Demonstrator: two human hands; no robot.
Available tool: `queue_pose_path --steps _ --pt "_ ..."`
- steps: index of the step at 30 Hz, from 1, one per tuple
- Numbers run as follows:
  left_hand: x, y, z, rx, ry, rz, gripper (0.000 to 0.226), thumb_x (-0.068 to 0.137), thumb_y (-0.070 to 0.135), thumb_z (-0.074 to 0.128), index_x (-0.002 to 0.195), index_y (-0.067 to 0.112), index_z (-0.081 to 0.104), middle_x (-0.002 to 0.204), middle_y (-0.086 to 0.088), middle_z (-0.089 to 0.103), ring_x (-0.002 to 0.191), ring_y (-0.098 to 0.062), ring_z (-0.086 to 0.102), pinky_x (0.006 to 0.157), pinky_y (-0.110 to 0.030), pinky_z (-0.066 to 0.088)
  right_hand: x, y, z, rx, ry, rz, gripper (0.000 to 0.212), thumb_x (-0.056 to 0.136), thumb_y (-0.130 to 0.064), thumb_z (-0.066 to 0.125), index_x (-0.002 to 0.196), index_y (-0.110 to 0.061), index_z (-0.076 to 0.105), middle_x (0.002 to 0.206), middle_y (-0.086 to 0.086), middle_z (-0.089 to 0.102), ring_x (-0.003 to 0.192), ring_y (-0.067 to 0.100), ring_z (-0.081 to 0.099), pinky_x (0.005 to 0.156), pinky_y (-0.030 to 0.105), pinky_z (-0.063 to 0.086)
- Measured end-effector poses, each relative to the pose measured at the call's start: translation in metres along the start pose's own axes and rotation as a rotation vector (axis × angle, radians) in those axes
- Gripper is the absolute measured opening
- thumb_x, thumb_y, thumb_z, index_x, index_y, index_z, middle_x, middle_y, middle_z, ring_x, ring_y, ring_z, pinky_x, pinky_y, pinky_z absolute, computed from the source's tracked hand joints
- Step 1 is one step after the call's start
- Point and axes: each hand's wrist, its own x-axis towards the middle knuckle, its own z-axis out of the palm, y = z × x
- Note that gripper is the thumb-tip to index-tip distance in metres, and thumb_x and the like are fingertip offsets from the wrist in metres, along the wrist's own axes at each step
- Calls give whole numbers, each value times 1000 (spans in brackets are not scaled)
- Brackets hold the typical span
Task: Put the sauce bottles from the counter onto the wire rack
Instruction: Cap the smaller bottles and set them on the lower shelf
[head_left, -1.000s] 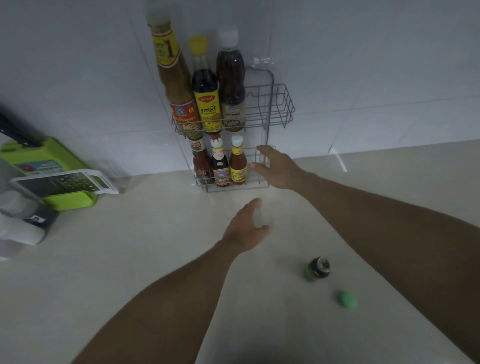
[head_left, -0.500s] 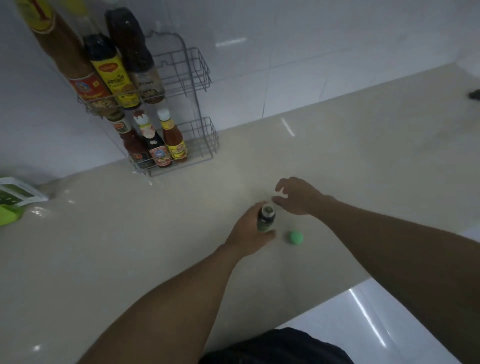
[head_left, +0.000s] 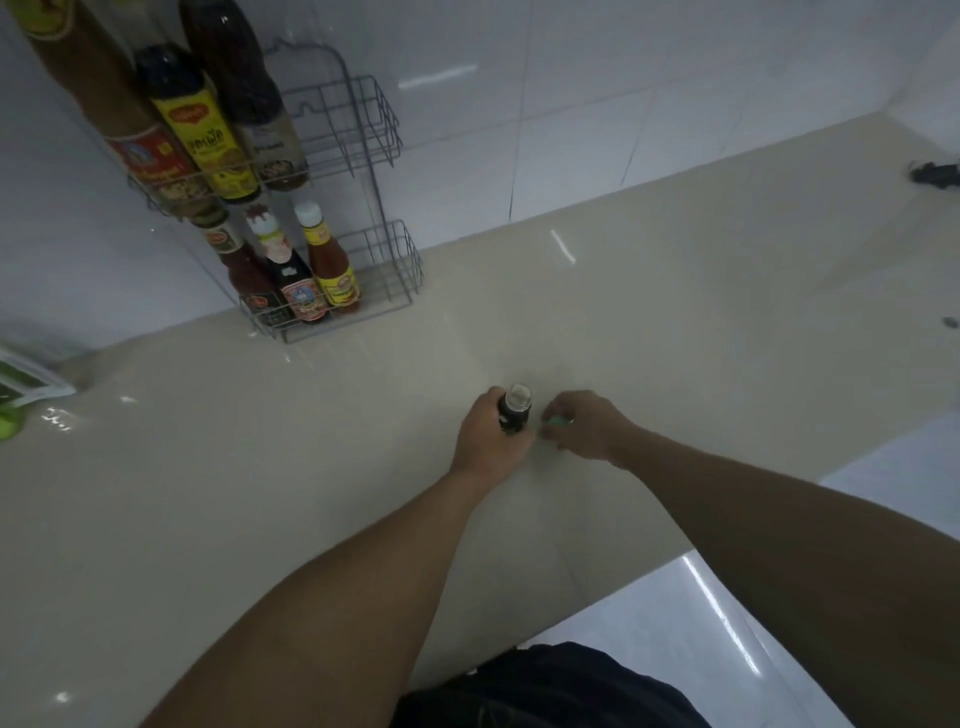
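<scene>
1. Left hand (head_left: 485, 435): seen wrapped around a small dark bottle (head_left: 513, 414), which is held upright on the counter (head_left: 675, 322). Only the neck and open mouth of the bottle are visible; the body is covered by the fingers, and the label cannot be read.
2. Right hand (head_left: 582, 425): closed over a small green cap (head_left: 557, 422), just beside the bottle. Only a sliver of the cap is seen between the fingers; whether it is lifted off the counter cannot be told.
3. Counter: pale and glossy, cut off at the near edge, where dark clothing (head_left: 550, 691) is seen.
4. Wire rack (head_left: 395, 260): set against the tiled wall (head_left: 623, 78), well apart from the hands. The right part of each of its two shelves is seen bare.
5. Lower shelf: three small sauce bottles are held, namely a dark red one (head_left: 244, 270), a white-capped one with a red label (head_left: 291, 275) and an orange one with a yellow label (head_left: 327, 260).
6. Upper shelf: three tall bottles (head_left: 202, 130) are held; their tops are cut off by the frame.
7. Left edge: a green and white item (head_left: 21, 384), mostly cut off, not identified.
8. Far right: a small dark object (head_left: 935, 174), too blurred to name.
</scene>
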Motion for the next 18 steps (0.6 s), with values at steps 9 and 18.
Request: queue_pose_path --steps 9,18 --pt "13 25 -54 62 116 -82 32 57 30 60 85 14 59 84 -6 68 84 -31 65 71 -39 52 17 -102 -44 837 -187 -93 10 85 0 73 94 2 70 103 18 68 100 29 68 86 35 59" --pt "19 43 -101 48 210 -65 19 72 15 68 89 16 61 82 0 64 78 -23 59 58 -28 40 15 -185 -64 -9 -188 -501 23 79 -17 82 101 -12 75 79 -1 69 76 15 69 66 21 54"
